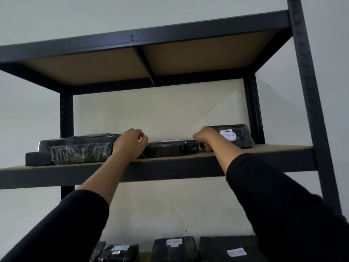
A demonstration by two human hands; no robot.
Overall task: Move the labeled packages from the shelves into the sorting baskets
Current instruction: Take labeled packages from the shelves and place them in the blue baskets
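Two bare hands are reaching up to the middle shelf of a dark metal rack, and both are gripping one flat black package lying between them. The left hand is curling its fingers over the package's left end; the right hand is clamping its right end, its fingers mostly hidden behind the hand. The package's long axis is running left to right along the shelf, and its label cannot be made out.

Three further packages are resting on this shelf: two overlapping stacked packages at the left, and one labelled package at the right, its white tag partly covered by the right wrist. On the lower shelf, four lower packages are showing, all cut off by the frame edge; their labels are blurred.
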